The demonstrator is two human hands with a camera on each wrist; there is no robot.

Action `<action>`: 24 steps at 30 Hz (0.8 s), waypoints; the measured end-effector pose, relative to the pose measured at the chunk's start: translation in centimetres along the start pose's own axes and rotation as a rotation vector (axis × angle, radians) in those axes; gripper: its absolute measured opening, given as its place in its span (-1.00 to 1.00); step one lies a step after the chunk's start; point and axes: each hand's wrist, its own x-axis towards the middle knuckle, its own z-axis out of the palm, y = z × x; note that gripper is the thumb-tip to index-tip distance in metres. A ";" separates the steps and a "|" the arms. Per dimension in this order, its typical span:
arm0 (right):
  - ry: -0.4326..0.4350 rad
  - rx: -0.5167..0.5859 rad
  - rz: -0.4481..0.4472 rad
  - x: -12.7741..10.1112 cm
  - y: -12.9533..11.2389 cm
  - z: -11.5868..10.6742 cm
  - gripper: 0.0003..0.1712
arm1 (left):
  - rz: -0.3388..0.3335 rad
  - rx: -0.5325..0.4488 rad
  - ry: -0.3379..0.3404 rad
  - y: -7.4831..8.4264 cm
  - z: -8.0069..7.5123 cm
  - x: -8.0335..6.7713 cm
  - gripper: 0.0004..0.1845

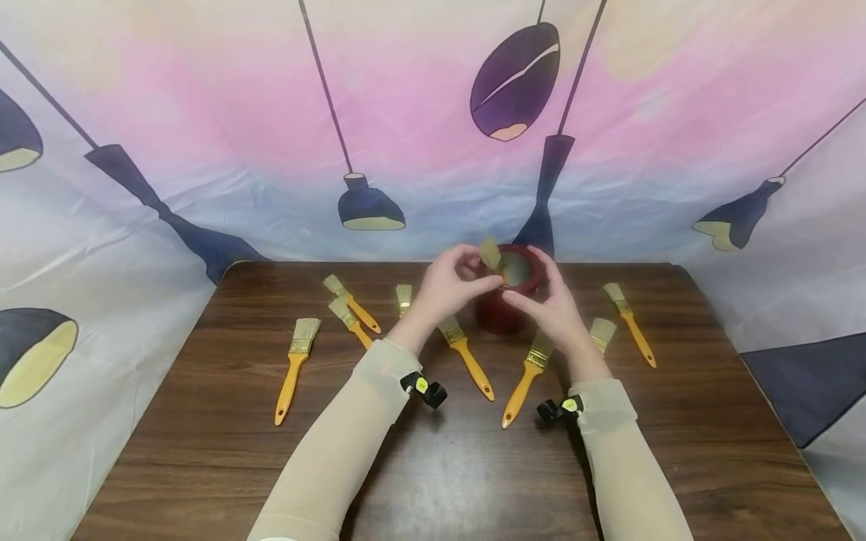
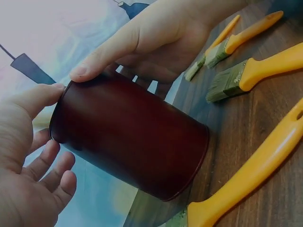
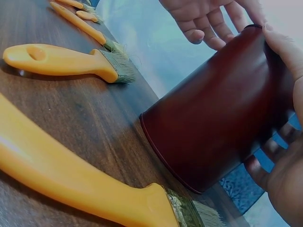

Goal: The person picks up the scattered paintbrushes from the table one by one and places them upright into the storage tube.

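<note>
A dark red cylindrical pot (image 1: 499, 317) stands upright toward the back of the brown table. My right hand (image 1: 558, 309) grips its right side, thumb at the rim and fingers round the far wall, as the right wrist view shows along the pot's side (image 3: 213, 113). At the left of the rim, my left hand (image 1: 448, 291) pinches a paintbrush (image 1: 490, 254) between thumb and fingers. Its pale bristles point up, and its lower part is hidden by the thumb and the pot's mouth. In the left wrist view the loosely bent lower fingers (image 2: 51, 172) hang beside the pot.
Several yellow-handled paintbrushes lie spread on the table (image 1: 433, 481), including one at the far left (image 1: 291, 383), one at the right (image 1: 636, 334) and two just before the pot (image 1: 473, 368). A cloth backdrop (image 1: 271, 135) printed with lamps hangs behind the table's back edge.
</note>
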 end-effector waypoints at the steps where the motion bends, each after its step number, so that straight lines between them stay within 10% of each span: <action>1: 0.001 -0.001 -0.002 0.0 0.0 0.0 0.10 | -0.011 -0.010 -0.002 0.0 0.0 -0.1 -0.34; 24: 0.001 -0.013 0.007 -0.1 -0.2 0.1 0.09 | 0.015 -0.180 0.023 -0.9 -2.2 -1.9 -0.42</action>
